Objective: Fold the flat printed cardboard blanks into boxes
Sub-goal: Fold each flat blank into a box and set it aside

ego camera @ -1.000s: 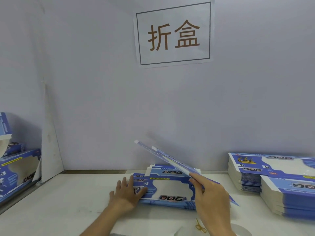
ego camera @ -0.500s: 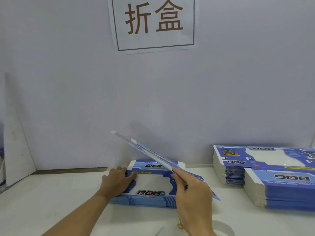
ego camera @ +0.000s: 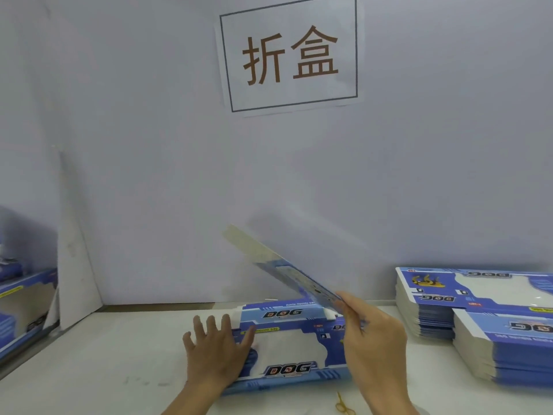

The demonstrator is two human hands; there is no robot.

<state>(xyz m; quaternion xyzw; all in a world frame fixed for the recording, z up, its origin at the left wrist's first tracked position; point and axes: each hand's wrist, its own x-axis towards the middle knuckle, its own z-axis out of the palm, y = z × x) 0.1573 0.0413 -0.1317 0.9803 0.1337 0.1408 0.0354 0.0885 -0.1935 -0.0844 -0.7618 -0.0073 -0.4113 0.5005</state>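
1 blue printed blank (ego camera: pixel 287 274) tilts, pinched by right hand (ego camera: pixel 374 345); left hand (ego camera: pixel 215 351) lies flat on stack (ego camera: pixel 293 351).

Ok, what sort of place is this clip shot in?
Probably a packaging workstation for folding boxes: stacks of flat printed blanks lie on a white bench, a paper sign reading 折盒 hangs on the partition, and the right hand lifts one blank.

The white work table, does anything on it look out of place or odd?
Only a small yellow rubber band lying loose at the white table's near edge, by the right wrist. The blue printed cardboard stacks sit tidy.
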